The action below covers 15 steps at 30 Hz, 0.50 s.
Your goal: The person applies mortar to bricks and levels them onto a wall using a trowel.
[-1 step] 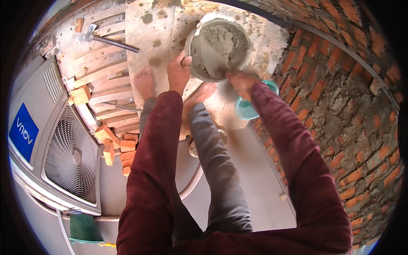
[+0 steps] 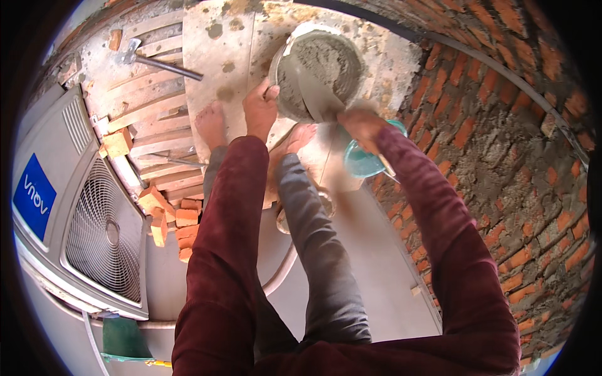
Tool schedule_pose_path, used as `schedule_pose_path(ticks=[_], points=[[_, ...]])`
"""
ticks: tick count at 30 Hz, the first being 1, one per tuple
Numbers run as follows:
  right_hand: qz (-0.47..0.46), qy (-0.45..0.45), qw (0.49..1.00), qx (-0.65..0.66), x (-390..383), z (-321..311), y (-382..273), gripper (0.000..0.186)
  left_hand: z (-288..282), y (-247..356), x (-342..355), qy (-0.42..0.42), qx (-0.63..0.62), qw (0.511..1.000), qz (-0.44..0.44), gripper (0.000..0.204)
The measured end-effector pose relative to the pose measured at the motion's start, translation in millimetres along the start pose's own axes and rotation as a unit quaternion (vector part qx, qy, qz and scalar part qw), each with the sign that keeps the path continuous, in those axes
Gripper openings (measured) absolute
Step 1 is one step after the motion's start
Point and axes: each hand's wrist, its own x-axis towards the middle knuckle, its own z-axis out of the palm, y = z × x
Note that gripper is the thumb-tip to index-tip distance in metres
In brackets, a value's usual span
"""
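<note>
A round bucket (image 2: pixel 274 70) of wet grey mortar (image 2: pixel 329 57) stands on the boards at the far middle. My left hand (image 2: pixel 260 111) is closed on its near left rim, the thumb showing at the edge. My right hand (image 2: pixel 362 127), slightly blurred, grips a trowel (image 2: pixel 318 95) at the bucket's near right side. The trowel's flat blade lies tilted in the mortar, and the pale end of its handle shows behind the hand. Below my right hand and partly hidden by it is a teal plastic container (image 2: pixel 364 161).
A rough brick wall (image 2: pixel 489 163) rises on the right. On the left are a hammer (image 2: pixel 166 66), wooden slats (image 2: pixel 153 119), several orange brick pieces (image 2: pixel 157 203) and an air-conditioner unit (image 2: pixel 110 232). A green bucket (image 2: pixel 125 338) is at lower left. My bare feet stand beside the mortar.
My right hand and the trowel have shifted slightly toward me, and the handle's end now shows behind the hand. My left hand keeps its hold on the bucket rim.
</note>
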Motion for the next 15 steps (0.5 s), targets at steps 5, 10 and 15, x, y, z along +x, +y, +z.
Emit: schedule_pose_path(ticks=[5,10,15], points=[[-0.022,-0.009,0.949,0.314,-5.9,-9.6,44.6,0.031,-7.0,-7.0,-2.2,0.062,0.028,0.994,0.082,0.031],[-0.071,0.054,0.940,0.329,60.7,38.3,8.6,0.030,6.1,-0.4,7.3,0.005,-0.031,0.999,0.036,0.038],[0.053,-0.024,0.997,0.055,-20.0,-10.3,-9.2,0.035,-10.9,-7.4,1.9,0.010,0.019,0.999,-0.026,0.030]])
